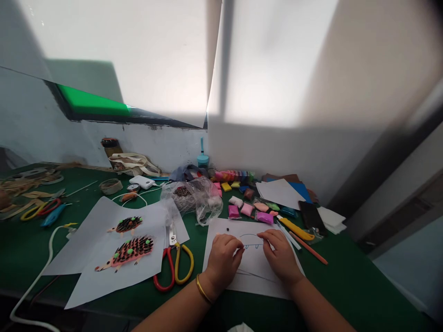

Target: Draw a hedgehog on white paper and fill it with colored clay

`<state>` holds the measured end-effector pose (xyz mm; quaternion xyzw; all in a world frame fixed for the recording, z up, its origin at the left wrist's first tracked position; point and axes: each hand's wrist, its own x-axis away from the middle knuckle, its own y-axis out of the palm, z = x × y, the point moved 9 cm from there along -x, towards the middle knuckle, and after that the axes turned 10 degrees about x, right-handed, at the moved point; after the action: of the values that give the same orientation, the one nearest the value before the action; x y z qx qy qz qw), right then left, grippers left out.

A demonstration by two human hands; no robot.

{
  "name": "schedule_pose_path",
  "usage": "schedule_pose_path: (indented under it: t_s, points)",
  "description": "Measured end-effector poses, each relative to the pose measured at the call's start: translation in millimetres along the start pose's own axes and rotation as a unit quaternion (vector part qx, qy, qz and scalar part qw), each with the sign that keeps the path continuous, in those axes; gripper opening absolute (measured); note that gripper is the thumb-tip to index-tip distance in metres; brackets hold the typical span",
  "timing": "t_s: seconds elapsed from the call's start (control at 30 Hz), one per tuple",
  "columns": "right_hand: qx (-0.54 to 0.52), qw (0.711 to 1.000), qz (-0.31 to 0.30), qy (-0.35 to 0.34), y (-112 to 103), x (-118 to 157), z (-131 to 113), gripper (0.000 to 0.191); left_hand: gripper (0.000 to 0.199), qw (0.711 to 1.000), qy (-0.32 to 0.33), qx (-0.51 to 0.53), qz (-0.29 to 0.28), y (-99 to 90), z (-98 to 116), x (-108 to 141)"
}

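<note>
A white sheet [256,278] with a blue outline drawing [251,235] lies in front of me on the green table. My left hand [224,257], with a gold bangle at its wrist, is over the drawing's left end, thumb and fingertips pinched together; what they hold, if anything, is too small to tell. At the right end, my right hand [279,252] has its thumb and index finger close together near the line, and whether anything is between them is unclear. A small dark ball [227,229] sits near the sheet's top left.
Scissors [172,258] and sheets with two hedgehog figures [133,251] lie at left. Behind the drawing are colored clay packets [247,209] and a plastic bag [197,196]. A yellow cutter [296,228], an orange stick [308,248] and a dark phone [312,216] lie at right.
</note>
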<state>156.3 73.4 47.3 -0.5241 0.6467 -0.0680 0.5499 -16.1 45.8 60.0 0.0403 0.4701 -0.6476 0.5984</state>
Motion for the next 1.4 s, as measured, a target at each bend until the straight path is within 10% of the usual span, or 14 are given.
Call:
schedule_pose_path:
  t_s: [1.4]
  points:
    - [0.0,1.0,-0.021,-0.003,3.9,0.1,-2.4,0.024,0.012,1.0,-0.012,-0.016,-0.009,4.6,-6.5,0.7]
